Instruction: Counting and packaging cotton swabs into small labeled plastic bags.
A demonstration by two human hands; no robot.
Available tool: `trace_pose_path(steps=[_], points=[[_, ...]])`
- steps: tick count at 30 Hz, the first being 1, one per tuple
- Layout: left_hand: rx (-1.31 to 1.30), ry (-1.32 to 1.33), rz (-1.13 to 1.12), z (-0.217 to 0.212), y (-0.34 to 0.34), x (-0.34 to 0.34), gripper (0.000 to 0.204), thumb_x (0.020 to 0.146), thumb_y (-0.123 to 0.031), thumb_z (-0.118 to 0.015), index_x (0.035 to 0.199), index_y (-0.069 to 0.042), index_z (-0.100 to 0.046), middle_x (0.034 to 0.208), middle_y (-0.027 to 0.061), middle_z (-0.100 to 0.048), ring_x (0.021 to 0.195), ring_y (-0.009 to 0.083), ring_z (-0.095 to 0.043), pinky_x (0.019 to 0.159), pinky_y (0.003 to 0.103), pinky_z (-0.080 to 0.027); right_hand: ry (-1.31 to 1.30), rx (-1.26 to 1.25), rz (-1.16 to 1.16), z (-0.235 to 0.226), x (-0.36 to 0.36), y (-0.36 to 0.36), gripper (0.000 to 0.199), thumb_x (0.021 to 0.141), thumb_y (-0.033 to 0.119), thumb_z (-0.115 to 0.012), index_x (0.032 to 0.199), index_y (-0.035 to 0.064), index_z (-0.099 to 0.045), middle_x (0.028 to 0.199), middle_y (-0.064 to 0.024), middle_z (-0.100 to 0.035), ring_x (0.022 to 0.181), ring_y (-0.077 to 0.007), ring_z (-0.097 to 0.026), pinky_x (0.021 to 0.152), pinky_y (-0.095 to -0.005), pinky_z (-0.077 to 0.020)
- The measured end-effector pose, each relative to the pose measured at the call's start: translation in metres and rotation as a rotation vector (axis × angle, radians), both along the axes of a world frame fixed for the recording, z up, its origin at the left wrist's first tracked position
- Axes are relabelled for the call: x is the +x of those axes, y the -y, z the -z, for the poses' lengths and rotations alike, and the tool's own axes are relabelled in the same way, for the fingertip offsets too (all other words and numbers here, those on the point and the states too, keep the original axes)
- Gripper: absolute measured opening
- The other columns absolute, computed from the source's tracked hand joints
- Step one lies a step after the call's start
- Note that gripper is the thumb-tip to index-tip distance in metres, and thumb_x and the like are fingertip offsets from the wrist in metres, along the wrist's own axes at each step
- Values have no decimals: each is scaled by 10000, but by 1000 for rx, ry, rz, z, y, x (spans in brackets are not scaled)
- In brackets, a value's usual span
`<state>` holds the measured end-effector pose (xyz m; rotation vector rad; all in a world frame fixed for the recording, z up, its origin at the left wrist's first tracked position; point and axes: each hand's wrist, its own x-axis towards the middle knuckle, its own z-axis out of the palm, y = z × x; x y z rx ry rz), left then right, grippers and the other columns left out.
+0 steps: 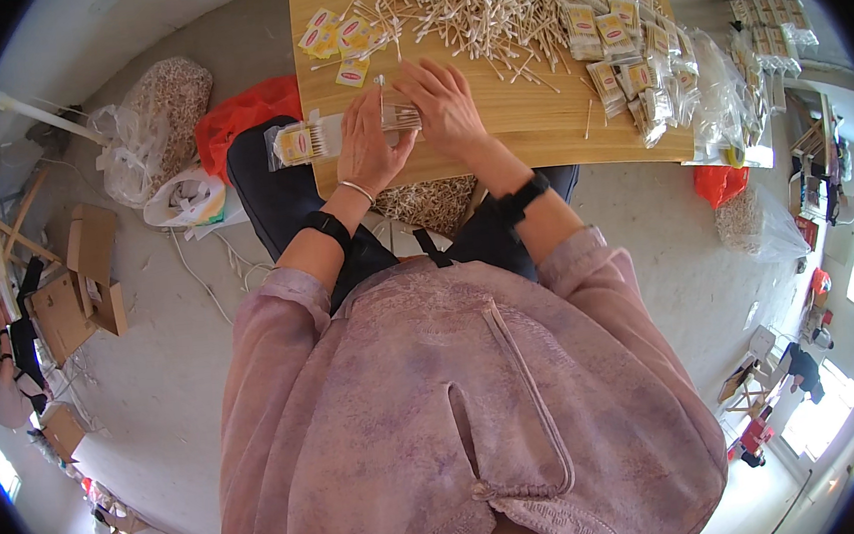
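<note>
My left hand (pixel 369 143) and my right hand (pixel 446 105) meet over the near edge of a wooden table (pixel 536 123). Together they hold a small bundle of cotton swabs with wooden sticks (pixel 401 116), which lies across both sets of fingers. Under my left hand lies a clear plastic packet of swabs with a yellow label (pixel 299 143), sticking out to the left over the table edge. A big loose heap of cotton swabs (pixel 497 5) covers the far part of the table. Both wrists wear black bands.
Yellow labels (pixel 337 39) lie at the table's far left. Filled packets (pixel 626 51) pile up at the right, with more on a surface beyond (pixel 763 10). On the floor are clear bags of swabs (pixel 160 122), a red bag (pixel 249 110), and cardboard boxes (pixel 82 284).
</note>
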<state>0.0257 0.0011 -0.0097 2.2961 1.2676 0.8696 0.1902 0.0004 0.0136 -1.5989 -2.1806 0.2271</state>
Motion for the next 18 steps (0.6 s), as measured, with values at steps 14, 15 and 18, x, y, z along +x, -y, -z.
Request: trace_pose_path(steps=[14, 15, 18], points=[[-48, 140, -39, -4, 4, 1, 797, 745, -174, -696, 1364, 24, -235, 1291, 248, -396, 1188, 401, -410, 1005, 442, -361, -24, -114, 127, -5, 24, -7, 171, 786, 148, -613, 954, 118, -631, 1081, -57, -550, 1072, -268, -487, 901, -382, -415], [-98, 190, -23, -6, 4, 1, 747, 773, -147, -652, 1367, 30, -235, 1303, 254, -393, 1202, 402, -404, 1016, 442, -352, -43, -168, 154, -6, 25, -1, 208, 784, 144, -617, 989, 106, -621, 1108, -75, -551, 1093, -281, -486, 907, -396, -414], [-128, 278, -7, -3, 2, -5, 633, 811, -50, -523, 1374, 32, -243, 1322, 257, -391, 1225, 395, -403, 1024, 437, -351, -62, -25, 115, 2, 15, 22, 422, 800, 205, -617, 1186, 55, -534, 1281, -140, -486, 1246, -320, -401, 1008, -431, -346]])
